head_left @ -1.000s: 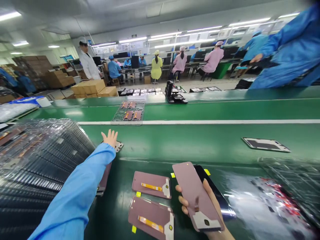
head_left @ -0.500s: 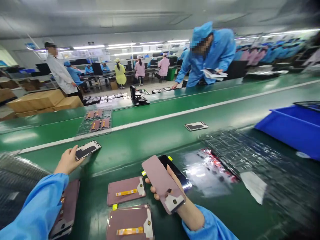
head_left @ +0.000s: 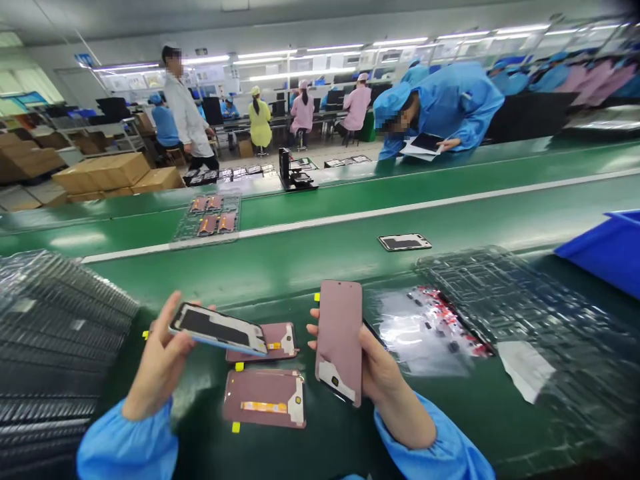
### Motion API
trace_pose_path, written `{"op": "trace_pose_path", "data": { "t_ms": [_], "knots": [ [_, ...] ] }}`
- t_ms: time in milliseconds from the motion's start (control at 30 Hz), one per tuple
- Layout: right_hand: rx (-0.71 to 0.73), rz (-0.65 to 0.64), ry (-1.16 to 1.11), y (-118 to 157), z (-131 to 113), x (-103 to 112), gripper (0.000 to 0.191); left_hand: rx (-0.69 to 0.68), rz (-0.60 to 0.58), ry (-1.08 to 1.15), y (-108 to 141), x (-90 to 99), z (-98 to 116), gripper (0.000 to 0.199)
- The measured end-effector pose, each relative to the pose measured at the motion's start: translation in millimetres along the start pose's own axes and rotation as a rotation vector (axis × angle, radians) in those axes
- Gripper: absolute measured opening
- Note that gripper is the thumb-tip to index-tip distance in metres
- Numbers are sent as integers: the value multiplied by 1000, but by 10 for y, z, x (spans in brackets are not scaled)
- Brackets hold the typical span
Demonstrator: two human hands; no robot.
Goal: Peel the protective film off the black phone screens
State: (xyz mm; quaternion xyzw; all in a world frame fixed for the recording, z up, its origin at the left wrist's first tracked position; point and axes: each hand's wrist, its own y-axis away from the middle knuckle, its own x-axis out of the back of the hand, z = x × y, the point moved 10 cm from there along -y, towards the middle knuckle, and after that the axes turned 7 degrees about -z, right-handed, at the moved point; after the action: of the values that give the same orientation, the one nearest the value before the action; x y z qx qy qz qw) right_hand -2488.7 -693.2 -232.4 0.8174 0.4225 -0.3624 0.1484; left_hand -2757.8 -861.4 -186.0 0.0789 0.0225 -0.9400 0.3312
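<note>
Phone frame (head_left: pixel 220 328), pale with a dark middle, sits tilted in the left hand (head_left: pixel 153 367), above the upper of two pinkish panels (head_left: pixel 265 399) on the dark green table (head_left: pixel 205 433). Both panels carry an orange ribbon and lie between the two sets of fingers. Beyond the fingers runs a lighter green belt (head_left: pixel 310 257) with a white line along it; a second frame (head_left: pixel 405 242) lies on it, and farther off a clear tray (head_left: pixel 185 230) bears four small panels. Left of the left fingers rises a stack of clear trays (head_left: pixel 55 347); right of the right fingers are a clear bag (head_left: pixel 400 340) with red and black bits beside it, white paper (head_left: pixel 525 370) and a blue bin (head_left: pixel 610 250). Across the belt, a person in blue (head_left: pixel 450 107) leans over with papers, a person in a white coat (head_left: pixel 185 113) stands, and others sit at benches under strip lights. Left fingers grip the frame's left end, thumb at its near edge. Fingers of the right hand (head_left: pixel 387 380) wrap a pinkish phone panel (head_left: pixel 341 327), thumb on its right edge, fingertips past its left.
</note>
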Motion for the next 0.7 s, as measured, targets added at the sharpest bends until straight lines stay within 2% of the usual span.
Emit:
{"op": "trace_pose_path", "data": {
  "t_ms": [133, 233, 300, 367, 467, 700],
  "knots": [
    [145, 21, 249, 102, -152, -39, 65, 115, -190, 198, 491, -544, -378, 82],
    [228, -12, 433, 216, -205, -147, 68, 158, -306, 288, 688, -842, -553, 84],
    [256, -82, 565, 279, -206, -271, 70, 171, -373, 324, 754, -975, -599, 84],
    [265, -155, 715, 318, -189, -381, 71, 182, -411, 336, 781, -1032, -616, 86],
    [244, -233, 895, 333, -132, -449, 69, 195, -437, 318, 778, -1014, -629, 90],
    [208, -288, 981, 341, -90, -426, 66, 153, -503, 295, 758, -943, -624, 86]
  ]
}}
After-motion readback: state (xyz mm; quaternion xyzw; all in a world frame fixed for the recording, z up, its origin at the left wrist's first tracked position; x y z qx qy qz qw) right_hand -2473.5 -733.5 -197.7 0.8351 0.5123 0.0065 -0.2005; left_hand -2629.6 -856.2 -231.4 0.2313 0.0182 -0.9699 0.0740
